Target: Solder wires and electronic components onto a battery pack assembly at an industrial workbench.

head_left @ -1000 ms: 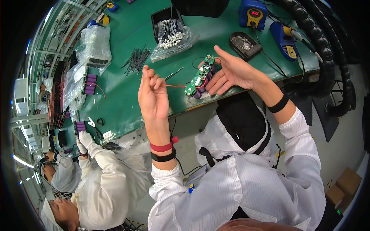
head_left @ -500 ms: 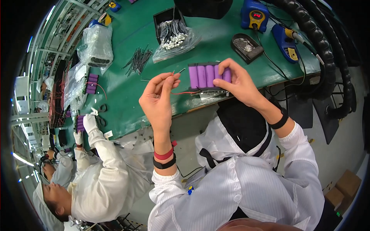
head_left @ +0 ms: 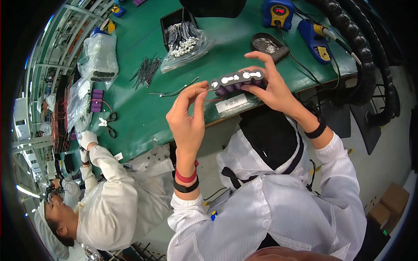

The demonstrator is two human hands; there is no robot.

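Note:
A battery pack of purple cylinder cells (head_left: 237,79) is tipped so its dark end face with white patches shows, the purple sides partly hidden below. My right hand (head_left: 278,92) grips its right end, thumb beneath and forefinger raised clear. At the pack's left end, my left hand (head_left: 188,114) has thumb and fingers pinched on a thin red wire (head_left: 214,100), which runs toward the pack; its far end is hidden. Just beyond my left fingers, black wires (head_left: 174,93) with bare-looking ends lie on the green table. A printed white label (head_left: 231,103) lies at the table edge below the pack.
Black wire pieces (head_left: 146,71) and a bag of white-ended wires (head_left: 185,47) lie farther back. On the right are a soldering station (head_left: 277,14), iron holder (head_left: 315,41) and dark tray (head_left: 266,45). Scissors (head_left: 112,126) lie left, beside a co-worker's gloved hand (head_left: 88,139).
My right hand has tilted the pack, turning its purple side away and its white-patched end face up. My left hand has come closer to the pack's left end. The co-worker's pack is no longer visible.

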